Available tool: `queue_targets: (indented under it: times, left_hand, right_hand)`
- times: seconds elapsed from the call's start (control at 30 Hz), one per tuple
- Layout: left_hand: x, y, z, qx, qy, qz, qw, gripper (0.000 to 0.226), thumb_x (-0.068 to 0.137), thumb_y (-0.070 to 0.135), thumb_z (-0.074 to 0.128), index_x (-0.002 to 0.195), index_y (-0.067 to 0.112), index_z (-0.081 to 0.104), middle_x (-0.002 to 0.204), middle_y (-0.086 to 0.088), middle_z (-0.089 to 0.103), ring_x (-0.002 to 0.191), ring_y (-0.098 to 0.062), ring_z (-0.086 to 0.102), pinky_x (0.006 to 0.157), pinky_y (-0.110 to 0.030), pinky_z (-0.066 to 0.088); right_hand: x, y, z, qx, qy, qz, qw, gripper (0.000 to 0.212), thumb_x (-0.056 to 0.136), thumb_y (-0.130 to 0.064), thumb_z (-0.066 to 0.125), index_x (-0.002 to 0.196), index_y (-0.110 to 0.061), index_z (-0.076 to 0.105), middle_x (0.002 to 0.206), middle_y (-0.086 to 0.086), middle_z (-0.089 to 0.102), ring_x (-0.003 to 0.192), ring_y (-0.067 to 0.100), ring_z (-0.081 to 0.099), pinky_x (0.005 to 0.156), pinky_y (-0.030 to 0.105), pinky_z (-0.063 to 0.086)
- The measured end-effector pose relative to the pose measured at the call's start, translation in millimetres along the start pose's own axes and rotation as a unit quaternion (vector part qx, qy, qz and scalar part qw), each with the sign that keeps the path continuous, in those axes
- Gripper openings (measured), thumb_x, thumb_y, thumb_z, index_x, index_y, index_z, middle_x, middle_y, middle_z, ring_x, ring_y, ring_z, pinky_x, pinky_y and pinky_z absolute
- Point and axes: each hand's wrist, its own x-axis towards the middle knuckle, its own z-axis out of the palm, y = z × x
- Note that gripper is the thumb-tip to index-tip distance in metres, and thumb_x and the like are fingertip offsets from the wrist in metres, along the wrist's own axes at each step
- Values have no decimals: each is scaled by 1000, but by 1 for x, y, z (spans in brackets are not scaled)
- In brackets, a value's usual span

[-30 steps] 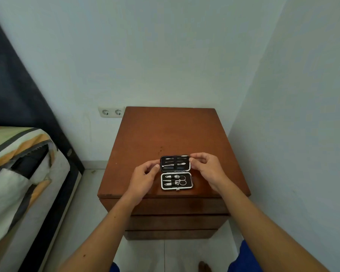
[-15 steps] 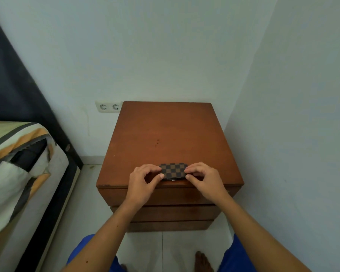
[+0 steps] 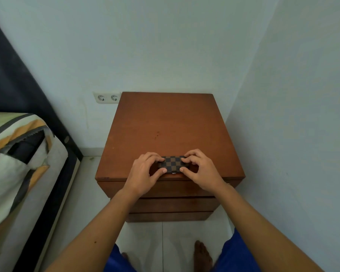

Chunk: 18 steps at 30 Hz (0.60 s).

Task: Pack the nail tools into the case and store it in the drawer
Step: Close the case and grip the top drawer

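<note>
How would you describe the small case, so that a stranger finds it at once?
Find the brown wooden nightstand in the room corner. At its front edge, the left hand and right hand hold a flat closed case. Only it bears a brown-and-dark checkerboard pattern.

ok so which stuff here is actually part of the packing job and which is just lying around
Part of the job:
checkered case, closed, held by left hand and right hand
drawer of the wooden nightstand, shut

Just there:
wall socket
bed
</note>
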Motion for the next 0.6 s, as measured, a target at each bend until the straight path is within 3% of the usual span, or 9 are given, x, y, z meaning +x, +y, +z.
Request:
queue_targets:
  times: [0.17, 0.3, 0.37, 0.43, 0.47, 0.53, 0.6]
  left_hand:
    - [-1, 4, -1, 30, -7, 6, 1000, 32, 100, 42, 69, 128, 27, 65, 133, 10, 60, 120, -15, 55, 102, -43, 47]
    - [-17, -4, -10, 103, 13, 22, 994, 57, 96, 67, 61, 136, 26, 60, 138, 6, 61, 129, -16, 53, 113, -42, 41]
    - [-33, -24, -20, 157, 69, -18, 985, 76, 87, 81, 60, 138, 24, 59, 141, 1, 60, 138, -20, 50, 129, -49, 16]
    - [-50, -42, -33, 174, 123, -94, 973, 97, 76, 87, 64, 144, 19, 53, 151, -6, 52, 149, -27, 40, 128, -50, -16]
    - [-58, -50, -36, 161, 137, -135, 968, 108, 71, 88, 68, 149, 15, 48, 156, -9, 45, 154, -30, 33, 124, -48, -22]
    - [-72, -59, -38, 111, 161, -213, 957, 127, 63, 84, 81, 157, 12, 35, 164, -14, 33, 159, -33, 21, 127, -51, -12]
    - [-82, -64, -35, 0, 183, -297, 937, 138, 58, 75, 90, 162, 13, 24, 167, -14, 29, 158, -34, 24, 129, -57, 16]
  right_hand:
    - [-4, -6, 1, -23, -2, -7, 1000, 36, 95, -37, 72, 124, -16, 70, 127, -8, 54, 118, 11, 56, 102, 40, 52]
    - [-21, -5, -7, -6, 20, 31, 999, 66, 84, -56, 78, 136, -20, 60, 135, -6, 53, 128, 13, 52, 108, 39, 49]
    - [-37, 6, -17, -53, 48, 62, 996, 90, 75, -70, 78, 146, -22, 51, 147, -5, 47, 140, 15, 43, 116, 38, 42]
    - [-54, 21, -27, -110, 84, 104, 985, 112, 66, -79, 77, 154, -20, 41, 159, -1, 37, 150, 20, 32, 123, 40, 32]
    - [-62, 30, -29, -128, 101, 131, 978, 122, 62, -83, 78, 157, -18, 34, 163, 2, 31, 154, 23, 26, 125, 43, 28]
    - [-79, 49, -29, -116, 133, 203, 963, 140, 54, -86, 80, 161, -18, 20, 167, 3, 19, 157, 28, 19, 126, 48, 24]
    - [-92, 63, -24, -23, 163, 285, 944, 148, 48, -86, 84, 162, -23, 12, 169, 5, 17, 157, 29, 19, 125, 51, 26]
